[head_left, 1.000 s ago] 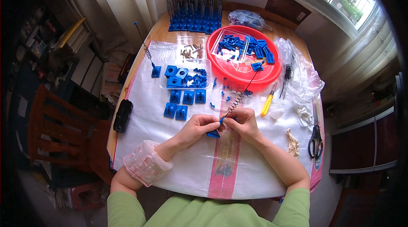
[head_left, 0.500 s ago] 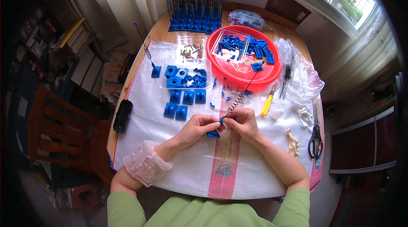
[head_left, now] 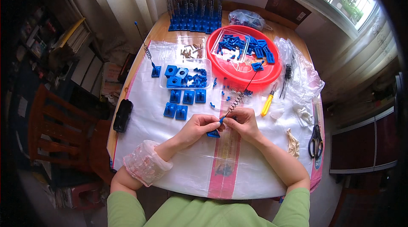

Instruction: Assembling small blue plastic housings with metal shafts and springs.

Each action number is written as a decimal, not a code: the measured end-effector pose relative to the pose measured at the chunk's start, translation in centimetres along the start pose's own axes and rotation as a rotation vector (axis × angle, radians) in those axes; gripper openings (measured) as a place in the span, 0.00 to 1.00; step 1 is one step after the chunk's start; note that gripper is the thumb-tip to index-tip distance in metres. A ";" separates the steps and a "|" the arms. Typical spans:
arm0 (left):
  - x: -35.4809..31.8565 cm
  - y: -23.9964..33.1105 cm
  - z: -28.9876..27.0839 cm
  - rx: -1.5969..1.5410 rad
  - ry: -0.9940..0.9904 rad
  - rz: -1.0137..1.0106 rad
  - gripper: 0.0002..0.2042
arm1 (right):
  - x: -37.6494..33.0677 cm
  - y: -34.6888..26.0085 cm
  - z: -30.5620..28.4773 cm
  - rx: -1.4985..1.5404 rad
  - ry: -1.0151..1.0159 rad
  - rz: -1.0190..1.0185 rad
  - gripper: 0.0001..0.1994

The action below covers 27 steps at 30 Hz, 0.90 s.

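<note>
Blue base (head_left: 213, 134) with black spring rod (head_left: 235, 105) is over the left edge of the pink stripe (head_left: 223, 163); rod slants away. Left hand (head_left: 199, 127): thumb and fingers pinch the blue stem. Right hand (head_left: 245, 126): pinched at rod's lower end. Beyond: five blue parts (head_left: 188, 97), yellow-handled screwdriver (head_left: 267, 104), red basin (head_left: 272, 73).

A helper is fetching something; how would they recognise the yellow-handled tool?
On the white-covered wooden table, find the big red plastic basin. Just off its near right edge lies the slim tool; its bright yellow handle sets it apart from the black coiled wire springs nearby.
</note>
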<state>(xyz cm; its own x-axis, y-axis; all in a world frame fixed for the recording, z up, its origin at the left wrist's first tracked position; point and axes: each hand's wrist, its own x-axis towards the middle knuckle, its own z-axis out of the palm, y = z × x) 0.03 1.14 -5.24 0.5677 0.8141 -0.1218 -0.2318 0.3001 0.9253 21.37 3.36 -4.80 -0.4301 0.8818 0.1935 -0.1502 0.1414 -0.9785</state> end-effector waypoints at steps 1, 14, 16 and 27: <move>0.0 -0.1 0.0 0.007 0.002 0.000 0.10 | 0.0 0.1 -0.1 -0.010 -0.002 0.003 0.03; 0.1 -0.3 0.1 -0.069 0.026 -0.011 0.11 | -0.1 0.4 -0.3 -0.013 0.028 0.068 0.05; 0.0 0.0 0.2 -0.065 0.032 -0.016 0.11 | -0.1 0.3 -0.3 -0.017 0.038 0.097 0.06; 0.1 0.0 0.0 -0.182 0.055 -0.016 0.12 | -0.2 0.1 0.2 0.024 0.074 0.127 0.08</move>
<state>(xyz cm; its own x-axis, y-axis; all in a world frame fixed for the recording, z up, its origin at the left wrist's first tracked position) 0.07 1.26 -5.25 0.5300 0.8328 -0.1600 -0.3650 0.3944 0.8433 21.29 3.16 -4.92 -0.3806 0.9227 0.0612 -0.1200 0.0163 -0.9926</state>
